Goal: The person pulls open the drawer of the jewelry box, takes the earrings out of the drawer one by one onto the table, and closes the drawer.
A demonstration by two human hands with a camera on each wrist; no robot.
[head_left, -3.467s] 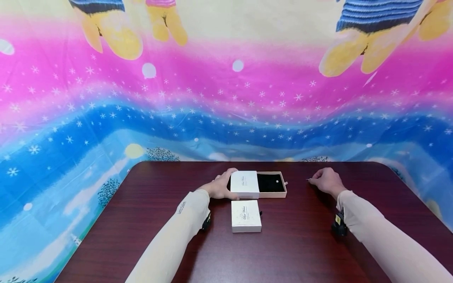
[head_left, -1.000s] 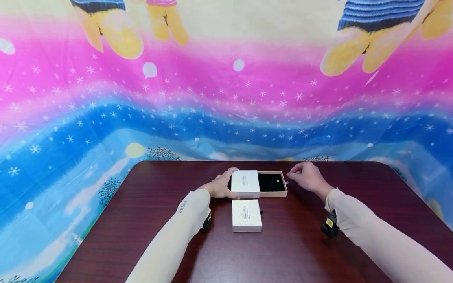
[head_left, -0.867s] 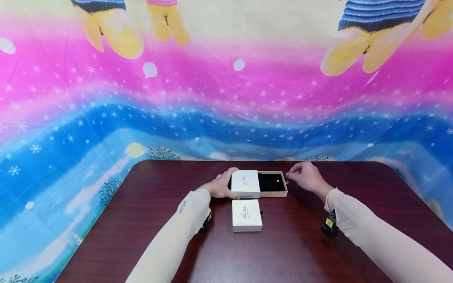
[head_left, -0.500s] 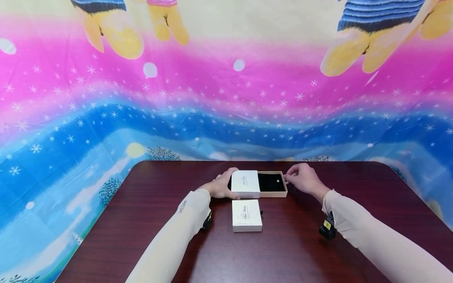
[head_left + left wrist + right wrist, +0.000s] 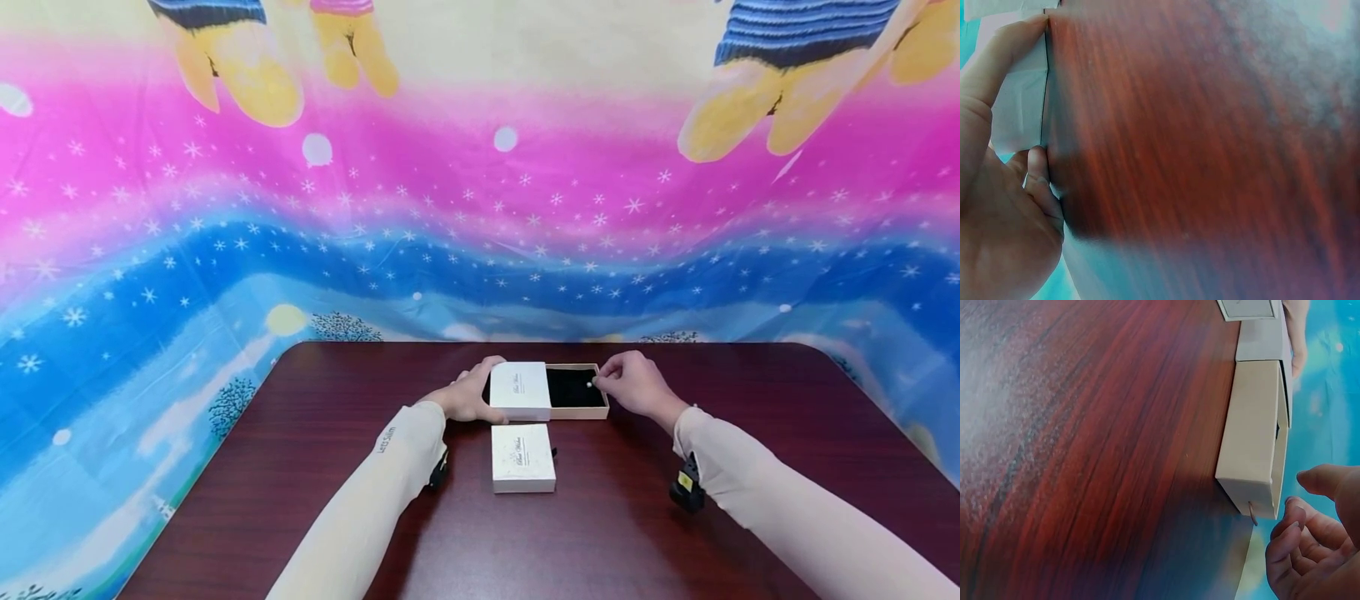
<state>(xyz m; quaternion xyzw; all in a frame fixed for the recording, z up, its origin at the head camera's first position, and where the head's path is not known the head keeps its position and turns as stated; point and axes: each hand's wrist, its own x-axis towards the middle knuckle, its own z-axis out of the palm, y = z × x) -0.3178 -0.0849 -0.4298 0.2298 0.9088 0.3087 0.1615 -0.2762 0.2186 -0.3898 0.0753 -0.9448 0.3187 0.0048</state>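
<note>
My left hand [image 5: 467,395] holds the white sleeve [image 5: 517,388] of a drawer-style jewelry box, with the thumb on its near side and fingers at the far side. Out of the sleeve's right end extends the cream drawer [image 5: 581,413], lined with a black pad [image 5: 568,388]. A small white bead like a pearl stud [image 5: 589,384] shows on that pad. My right hand [image 5: 637,383] is over the drawer's right end, fingertips close beside the bead. In the right wrist view, its thumb [image 5: 1322,481] and index finger stand apart; nothing shows between them.
A second white box [image 5: 522,458], closed, with a dark tab on its right side, lies just in front of the first. Both are on a dark red wooden table [image 5: 622,517]. Behind hangs a colorful printed cloth [image 5: 480,192].
From the right part of the table, where a thin piece showed at its fingertips, my right hand has moved left to the drawer's end. My left hand and both boxes have stayed put.
</note>
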